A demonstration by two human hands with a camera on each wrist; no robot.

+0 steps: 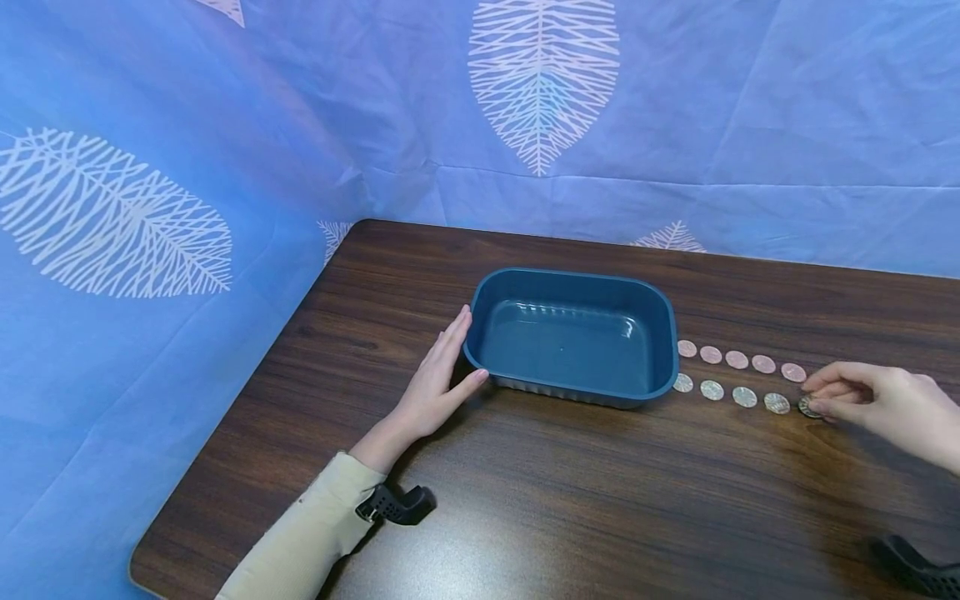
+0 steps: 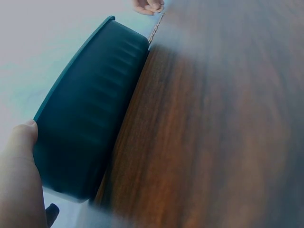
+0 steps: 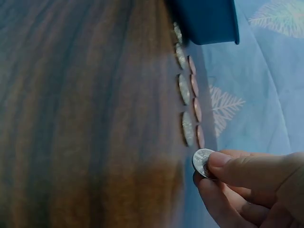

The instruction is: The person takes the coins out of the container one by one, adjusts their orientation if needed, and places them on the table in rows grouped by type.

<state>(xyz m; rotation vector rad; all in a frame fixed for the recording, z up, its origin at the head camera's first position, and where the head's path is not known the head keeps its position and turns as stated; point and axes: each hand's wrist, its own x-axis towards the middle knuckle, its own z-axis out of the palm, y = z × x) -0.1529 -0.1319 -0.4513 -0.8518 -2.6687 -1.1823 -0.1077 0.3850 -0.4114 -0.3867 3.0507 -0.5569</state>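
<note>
A dark blue rectangular plastic basin [image 1: 570,342] stands upright on the table. My left hand [image 1: 429,393] lies against its left end, fingers fairly straight and thumb at the near corner; the left wrist view shows the thumb [image 2: 23,137] touching the basin wall. To the right of the basin, several copper-coloured coins [image 1: 737,360] form a back row, and several silver coins [image 1: 745,397] form a front row. At the right end of the front row, my right hand [image 1: 888,408] pinches a silver coin [image 3: 202,159] between thumb and fingers, tilted in the right wrist view.
Beneath everything is a dark wood-grain table [image 1: 600,492] with a rounded left edge. A blue cloth [image 1: 405,100] with white leaf prints hangs behind and to the left. Black straps [image 1: 397,504] are worn at the wrists.
</note>
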